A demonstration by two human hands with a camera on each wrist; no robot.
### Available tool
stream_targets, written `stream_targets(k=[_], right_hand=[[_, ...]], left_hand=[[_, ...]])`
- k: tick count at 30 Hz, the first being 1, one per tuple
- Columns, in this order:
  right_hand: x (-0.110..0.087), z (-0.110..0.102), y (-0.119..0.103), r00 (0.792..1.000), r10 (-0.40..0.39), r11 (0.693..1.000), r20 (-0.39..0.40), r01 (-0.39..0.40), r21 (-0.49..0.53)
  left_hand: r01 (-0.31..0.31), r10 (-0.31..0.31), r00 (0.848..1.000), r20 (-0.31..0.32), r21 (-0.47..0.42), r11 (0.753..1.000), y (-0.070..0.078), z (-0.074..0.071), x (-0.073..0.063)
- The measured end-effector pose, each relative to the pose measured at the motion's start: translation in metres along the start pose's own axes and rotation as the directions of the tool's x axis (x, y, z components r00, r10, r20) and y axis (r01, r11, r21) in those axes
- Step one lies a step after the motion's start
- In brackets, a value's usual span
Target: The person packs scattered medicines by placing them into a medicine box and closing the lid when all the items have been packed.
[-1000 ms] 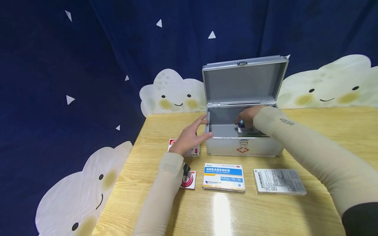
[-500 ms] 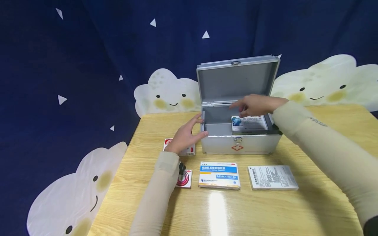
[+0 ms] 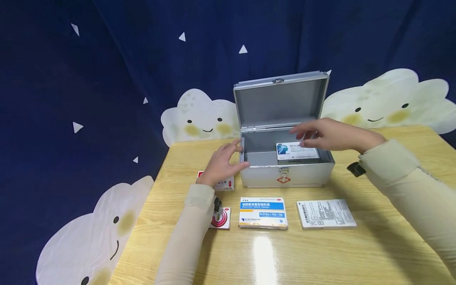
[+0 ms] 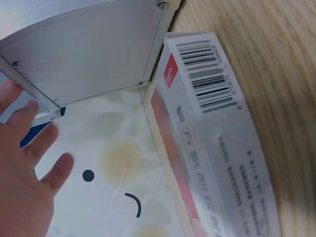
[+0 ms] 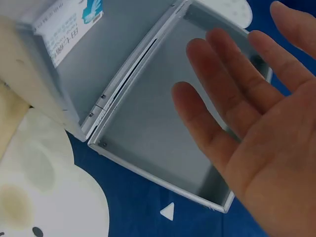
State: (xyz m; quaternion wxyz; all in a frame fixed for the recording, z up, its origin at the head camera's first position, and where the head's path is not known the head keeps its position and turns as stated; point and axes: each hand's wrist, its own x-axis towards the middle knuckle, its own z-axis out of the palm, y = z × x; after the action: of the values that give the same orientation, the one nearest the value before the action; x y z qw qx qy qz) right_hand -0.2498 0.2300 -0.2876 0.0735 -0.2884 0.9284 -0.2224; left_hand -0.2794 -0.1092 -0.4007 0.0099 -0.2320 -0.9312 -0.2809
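Note:
A silver first-aid case (image 3: 263,177) stands on the table with its lid (image 3: 281,105) raised. Inside, toward the right, lies a white medicine box (image 3: 293,153) with a blue picture; the right wrist view shows part of this medicine box (image 5: 66,29) too. Over the case's right side hovers my right hand (image 3: 329,134), fingers loosely bent and holding nothing. My left hand (image 3: 221,164) rests at the case's left wall, thumb near the front rim and fingers near the side edge. Below it a red-and-white medicine box (image 4: 212,143) lies beside the case, partly hidden in the head view.
In front of the case lie a blue-and-white medicine box (image 3: 263,213) and a grey-white box (image 3: 325,213) with printed text. A box with red rings (image 3: 221,218) is partly covered by the left sleeve. Behind the wooden table (image 3: 303,257) hangs a dark blue curtain (image 3: 160,47).
My right hand has risen out of the case and moved right, leaving the white medicine box inside. The left hand stays at the case's left wall. The head view has shifted slightly.

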Motion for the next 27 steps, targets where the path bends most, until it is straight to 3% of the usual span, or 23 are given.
stream_targets(k=[9, 14, 20, 27], right_hand=[[-0.051, 0.016, -0.012, 0.99, -0.08, 0.992, -0.117, 0.068, -0.107], [-0.076, 0.031, -0.013, 0.983, -0.117, 0.982, -0.142, 0.092, -0.168], [-0.106, 0.045, -0.006, 0.98, -0.094, 0.972, -0.175, 0.053, -0.229], [-0.13, 0.063, 0.004, 0.989, -0.062, 0.972, -0.132, 0.029, -0.235]], left_hand=[[0.007, -0.007, 1.0, 0.011, 0.048, 0.999, -0.01, -0.01, -0.001], [-0.012, 0.012, 1.0, -0.003, 0.091, 0.996, -0.016, -0.02, -0.004], [-0.019, 0.022, 1.0, -0.019, 0.127, 0.992, -0.016, -0.026, -0.004], [-0.003, -0.007, 0.998, 0.062, 0.158, 0.987, -0.008, -0.03, -0.002]])
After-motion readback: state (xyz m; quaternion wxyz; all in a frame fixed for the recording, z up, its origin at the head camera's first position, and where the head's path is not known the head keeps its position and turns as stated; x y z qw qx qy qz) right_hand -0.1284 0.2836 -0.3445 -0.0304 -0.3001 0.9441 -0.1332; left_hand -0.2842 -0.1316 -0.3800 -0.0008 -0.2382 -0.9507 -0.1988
